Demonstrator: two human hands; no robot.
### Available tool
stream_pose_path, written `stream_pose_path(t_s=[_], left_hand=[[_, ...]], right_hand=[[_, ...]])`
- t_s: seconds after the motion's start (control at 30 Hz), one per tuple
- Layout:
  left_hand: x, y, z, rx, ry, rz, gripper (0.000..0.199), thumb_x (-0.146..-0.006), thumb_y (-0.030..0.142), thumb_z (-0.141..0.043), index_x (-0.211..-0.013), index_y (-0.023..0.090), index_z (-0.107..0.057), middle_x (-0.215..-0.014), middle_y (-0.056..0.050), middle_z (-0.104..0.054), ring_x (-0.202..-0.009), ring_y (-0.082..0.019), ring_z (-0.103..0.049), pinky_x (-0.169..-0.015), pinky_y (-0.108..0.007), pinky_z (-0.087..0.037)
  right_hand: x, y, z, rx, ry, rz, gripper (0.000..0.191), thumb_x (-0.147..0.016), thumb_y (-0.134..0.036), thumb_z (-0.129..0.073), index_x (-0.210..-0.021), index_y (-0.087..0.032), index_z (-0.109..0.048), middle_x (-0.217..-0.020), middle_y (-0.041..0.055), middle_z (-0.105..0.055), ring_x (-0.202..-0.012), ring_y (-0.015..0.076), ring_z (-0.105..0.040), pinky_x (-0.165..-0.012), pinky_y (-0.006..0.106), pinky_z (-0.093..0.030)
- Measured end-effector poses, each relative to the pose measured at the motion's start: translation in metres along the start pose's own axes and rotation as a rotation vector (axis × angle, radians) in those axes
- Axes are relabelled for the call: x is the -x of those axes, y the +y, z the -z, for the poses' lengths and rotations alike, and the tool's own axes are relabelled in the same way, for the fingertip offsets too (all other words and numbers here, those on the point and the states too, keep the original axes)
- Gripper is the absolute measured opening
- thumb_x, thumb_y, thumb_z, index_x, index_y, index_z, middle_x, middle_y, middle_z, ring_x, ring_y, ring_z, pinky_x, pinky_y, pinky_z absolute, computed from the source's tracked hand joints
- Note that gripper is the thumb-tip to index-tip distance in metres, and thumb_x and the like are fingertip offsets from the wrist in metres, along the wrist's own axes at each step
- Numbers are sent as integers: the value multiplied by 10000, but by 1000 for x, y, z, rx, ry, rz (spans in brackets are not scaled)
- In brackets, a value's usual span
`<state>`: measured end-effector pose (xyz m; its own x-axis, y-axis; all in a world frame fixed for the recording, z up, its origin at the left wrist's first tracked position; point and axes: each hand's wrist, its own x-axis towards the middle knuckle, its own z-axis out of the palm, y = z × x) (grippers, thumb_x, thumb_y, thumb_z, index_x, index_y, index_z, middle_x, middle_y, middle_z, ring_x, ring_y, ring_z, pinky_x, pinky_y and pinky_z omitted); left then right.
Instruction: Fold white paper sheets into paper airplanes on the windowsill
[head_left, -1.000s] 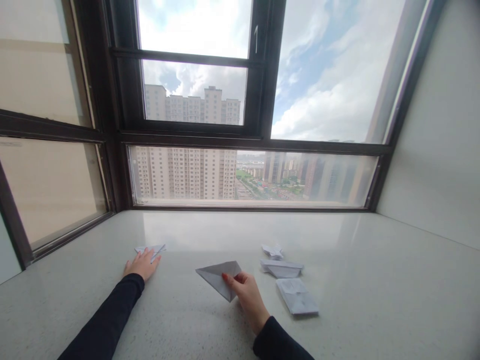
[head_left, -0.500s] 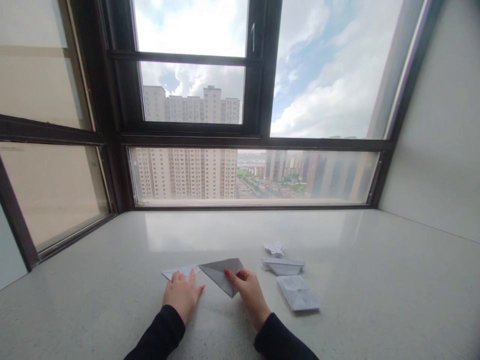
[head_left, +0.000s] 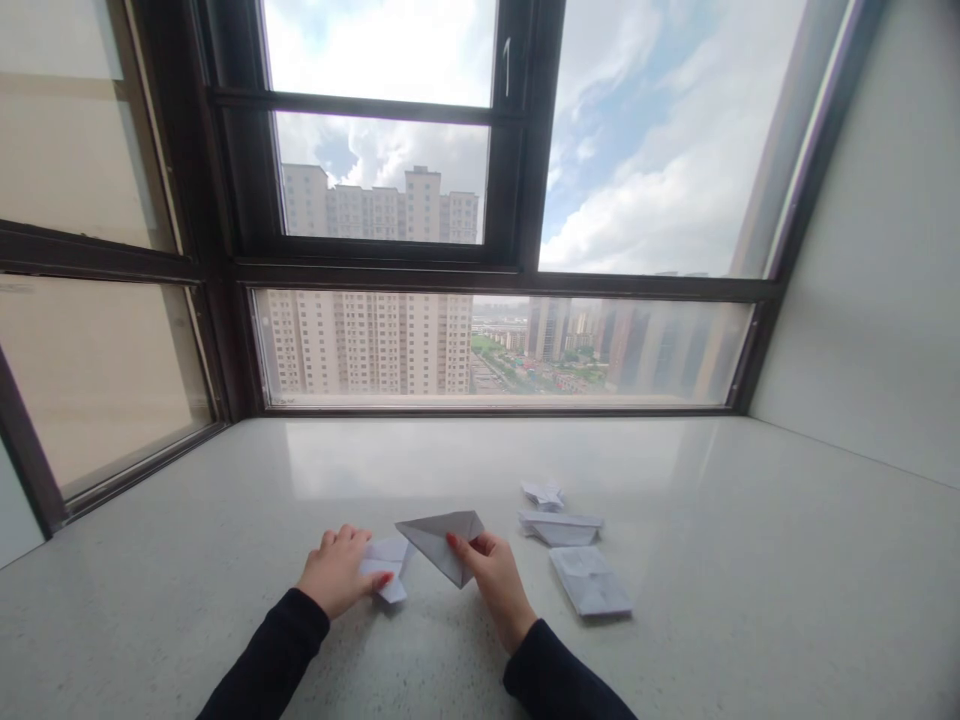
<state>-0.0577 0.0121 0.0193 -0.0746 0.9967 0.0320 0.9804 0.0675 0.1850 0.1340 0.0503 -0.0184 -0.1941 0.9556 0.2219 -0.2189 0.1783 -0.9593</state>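
Observation:
My right hand [head_left: 491, 580] pinches a folded paper triangle [head_left: 439, 540] between thumb and fingers, held up off the white sill with its long point to the left. To its left, my left hand [head_left: 337, 572] grips a second piece of folded white paper [head_left: 390, 568]. The thumb lies over the front of this piece and the fingers are behind it; part of its shape is hidden by the hand. The two papers are close together, and I cannot tell whether they touch.
Right of my hands lie a flat folded paper square [head_left: 591, 580], a boat-like folded paper [head_left: 561, 526] and a small crumpled-looking folded paper [head_left: 543, 495]. They rest on the pale speckled sill [head_left: 720, 600]. Dark-framed windows [head_left: 487, 282] stand behind, with a white wall [head_left: 877, 300] at right.
My left hand has shifted left and turned, and the paper under it now shows a different, more upright shape in its grip. My right hand keeps the triangle nearly in place.

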Motion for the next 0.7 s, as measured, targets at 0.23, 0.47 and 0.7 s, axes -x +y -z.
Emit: stream_pose_path(t_s=[0.23,0.47,0.7], left_hand=[[-6,0,-3,30,15,114,430,-523,507,-576,-791,172,-592,-957,-138,-559,-947,-334,-464,-712,-387,-367],[-13,5,-3,372,150,80,298,-636,453,-508,-700,167,-564,-809,-79,-615,-868,-293,-536,-705,-382,-392],[-4,18,-11,1331,-147,-24,439,-697,511,-484,-926,138,-520,-669,-32,-608,-584,-165,-618,-477,-236,-447]], right_hand=[[1,-2,-1,-12,6,1,474,-544,-526,-641,-763,-106,-670,-765,94,-679,-750,262,-594,-665,323,-439],[0,-4,-2,-23,15,14,489,-540,-540,-636,-781,-116,-676,-725,86,-679,-737,263,-591,-651,330,-439],[1,-5,-5,-4,-49,34,444,-565,-505,-637,-798,-129,-682,-758,78,-682,-712,253,-589,-624,322,-434]])
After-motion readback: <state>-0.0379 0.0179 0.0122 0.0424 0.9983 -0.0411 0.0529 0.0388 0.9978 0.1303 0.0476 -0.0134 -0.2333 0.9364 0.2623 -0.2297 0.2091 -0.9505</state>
